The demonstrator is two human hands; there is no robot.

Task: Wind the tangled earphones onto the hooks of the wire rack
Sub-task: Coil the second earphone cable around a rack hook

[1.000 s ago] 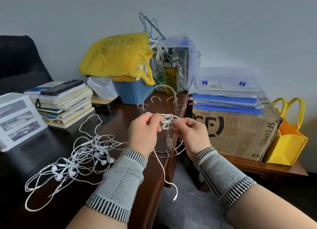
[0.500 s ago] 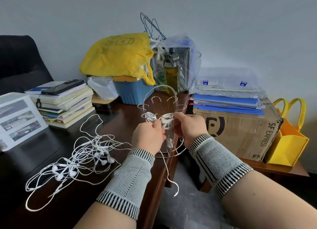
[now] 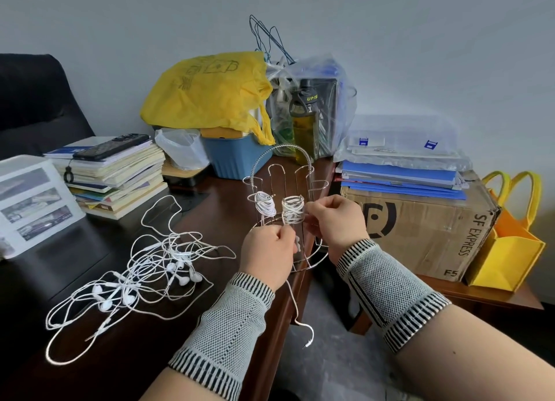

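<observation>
A silver wire rack (image 3: 280, 166) with a looped handle and several upright hooks stands at the desk's right edge. Two of its hooks carry wound white earphones: one coil (image 3: 265, 206) on the left hook, another coil (image 3: 292, 210) on the middle one. My right hand (image 3: 333, 221) pinches the cord at the middle coil. My left hand (image 3: 267, 256) is curled around the cord just below the rack. The cord's loose end with its plug (image 3: 306, 336) hangs off the desk edge. A tangled pile of white earphones (image 3: 144, 274) lies on the dark desk to the left.
Behind the rack stand a blue bin (image 3: 237, 158), a yellow bag (image 3: 207, 92) and a bottle (image 3: 304, 121) in clear plastic. A book stack (image 3: 117, 178) with a phone lies at the left. A cardboard box (image 3: 420, 229) and a yellow tote (image 3: 507, 244) sit at the right.
The bundle held between both hands is now a tidy coil on the middle hook. My left hand dropped below the rack with the cord; my right hand moved to the coil's right side.
</observation>
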